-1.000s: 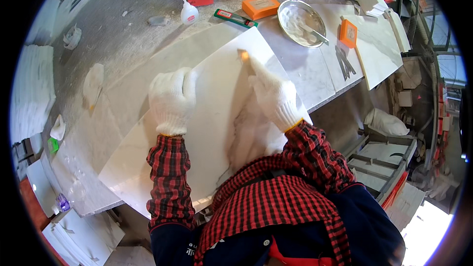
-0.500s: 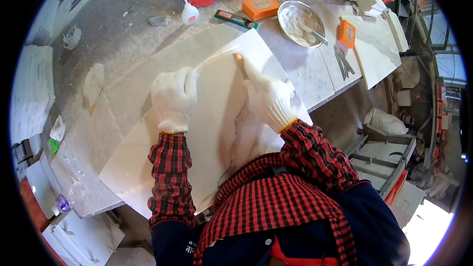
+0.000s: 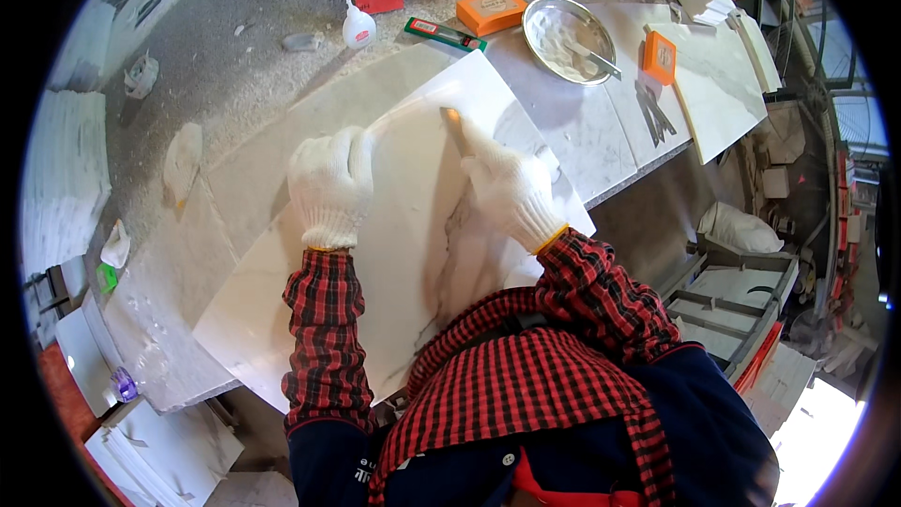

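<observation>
The large white, grey-veined slab (image 3: 394,216) is lying aslant in the middle of the table (image 3: 249,0), one corner pointing to the far side and its near part reaching toward the person. Flat pale panels (image 3: 310,99) are showing beneath it. The left hand (image 3: 329,183), in a white knit glove, is resting at the slab's far left edge with its fingers curled and pressed together; the fingertips are hidden, so I cannot tell whether they are gripping the edge or only bearing on it. The right hand (image 3: 511,186), gloved alike, is stretching over the right part of the slab and pinching a thin blade (image 3: 453,120), whose tip is glinting orange above the far part of the surface.

Beyond the slab's far corner a slim green case (image 3: 446,35) is lying just beside an orange box (image 3: 491,11). To the right of these a round metal bowl (image 3: 537,54) is holding white paste (image 3: 568,38), with a spatula (image 3: 603,65) leaning out over its right rim. Farther right, a smaller orange box (image 3: 660,57) is sitting near some dark flat strips (image 3: 654,117). On the far left of the slab a white squeeze bottle (image 3: 358,26) is standing near a red card (image 3: 378,2). Over on the left a crumpled white piece of cloth (image 3: 181,161) is lying on the table, and a stack of white sheets (image 3: 64,178) is rising at the left side.
</observation>
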The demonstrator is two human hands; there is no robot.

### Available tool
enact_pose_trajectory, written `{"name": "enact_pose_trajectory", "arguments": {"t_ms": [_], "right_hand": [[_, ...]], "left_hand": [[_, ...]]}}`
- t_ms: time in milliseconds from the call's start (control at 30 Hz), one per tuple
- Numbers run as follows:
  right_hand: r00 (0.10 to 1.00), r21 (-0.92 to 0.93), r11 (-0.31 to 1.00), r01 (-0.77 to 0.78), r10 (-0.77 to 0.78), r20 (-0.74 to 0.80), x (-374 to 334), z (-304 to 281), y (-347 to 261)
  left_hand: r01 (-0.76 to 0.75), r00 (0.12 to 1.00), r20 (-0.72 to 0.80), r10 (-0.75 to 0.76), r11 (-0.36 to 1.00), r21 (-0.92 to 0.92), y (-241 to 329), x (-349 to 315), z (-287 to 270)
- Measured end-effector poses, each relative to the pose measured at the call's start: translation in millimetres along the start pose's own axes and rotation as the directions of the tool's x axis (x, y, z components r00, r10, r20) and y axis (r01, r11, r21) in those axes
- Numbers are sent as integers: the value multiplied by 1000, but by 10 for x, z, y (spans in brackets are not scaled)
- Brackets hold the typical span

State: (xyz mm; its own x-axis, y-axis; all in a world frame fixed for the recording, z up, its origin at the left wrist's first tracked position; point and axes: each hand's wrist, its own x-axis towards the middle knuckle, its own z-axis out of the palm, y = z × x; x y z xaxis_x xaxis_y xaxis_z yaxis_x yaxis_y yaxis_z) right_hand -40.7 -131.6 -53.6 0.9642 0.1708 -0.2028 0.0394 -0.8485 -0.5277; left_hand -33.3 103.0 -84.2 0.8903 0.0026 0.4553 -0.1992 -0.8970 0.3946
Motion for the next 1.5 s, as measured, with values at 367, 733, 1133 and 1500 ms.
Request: {"name": "enact_pose_trajectory", "arguments": {"t_ms": [367, 733, 1133, 1500], "right_hand": [[967, 127, 966, 225, -205, -149, 163, -156, 364], [956, 32, 966, 255, -247, -155, 415, -325, 373], [894, -2, 936, 352, -337, -296, 273, 86, 390], [950, 44, 961, 272, -261, -172, 320, 36, 368]], "left_hand": [[-115, 993, -18, 113, 972, -206, 124, 212, -8], [-53, 942, 279, 188, 901, -431, 150, 641, 352], [124, 937, 346, 47, 881, -457, 109, 564, 577], [143, 885, 466, 10, 946, -291, 168, 601, 528]]}}
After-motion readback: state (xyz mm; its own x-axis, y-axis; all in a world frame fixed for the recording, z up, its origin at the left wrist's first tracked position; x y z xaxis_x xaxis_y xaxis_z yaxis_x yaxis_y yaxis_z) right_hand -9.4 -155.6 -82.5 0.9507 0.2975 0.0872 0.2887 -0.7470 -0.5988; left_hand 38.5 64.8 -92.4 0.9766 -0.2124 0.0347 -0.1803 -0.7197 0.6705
